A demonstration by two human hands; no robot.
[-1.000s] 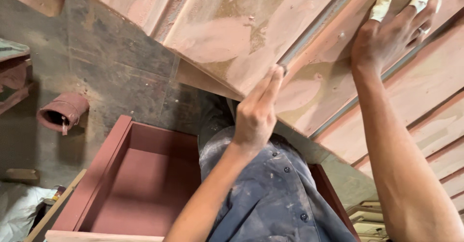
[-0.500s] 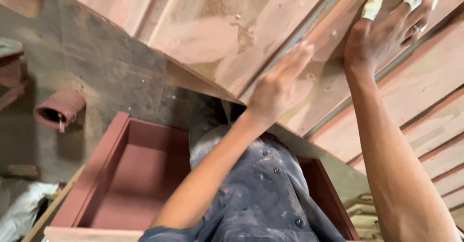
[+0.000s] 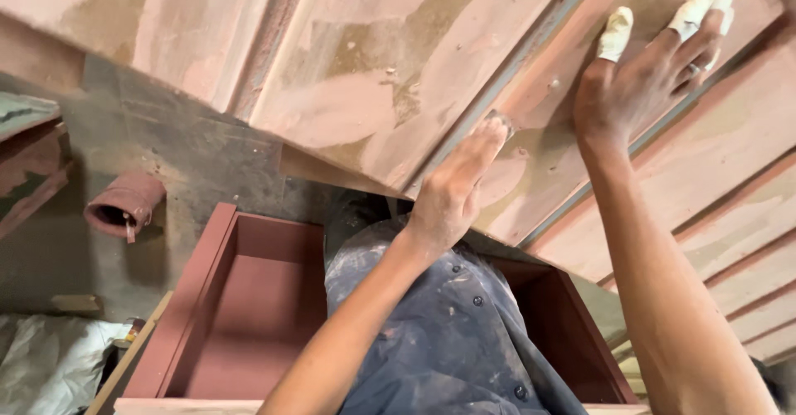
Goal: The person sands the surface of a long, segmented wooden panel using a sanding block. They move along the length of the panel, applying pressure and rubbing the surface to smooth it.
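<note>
A: A dusty grey workshop floor (image 3: pixel 166 150) lies below, with a reddish-brown open wooden box (image 3: pixel 240 315) on it and a small reddish clay-coloured pipe piece (image 3: pixel 124 203) near the box's left side.

B: And the work itself?

A: A large wooden moulded panel patched with pale filler (image 3: pixel 398 75) slants across the top. A second ago the left hand (image 3: pixel 452 191) was lower along the panel's groove; it has slid up that edge, fingers together, pressing a small scrap, likely sandpaper, at the tips. I cannot tell how it is gripped.

B: The other hand?

A: The right hand (image 3: pixel 634 83) has stayed flat on the panel near its upper right edge, fingers apart, three fingertips wrapped in white tape (image 3: pixel 615 33). It reads as bracing while the rubbing advances along the groove.
</note>
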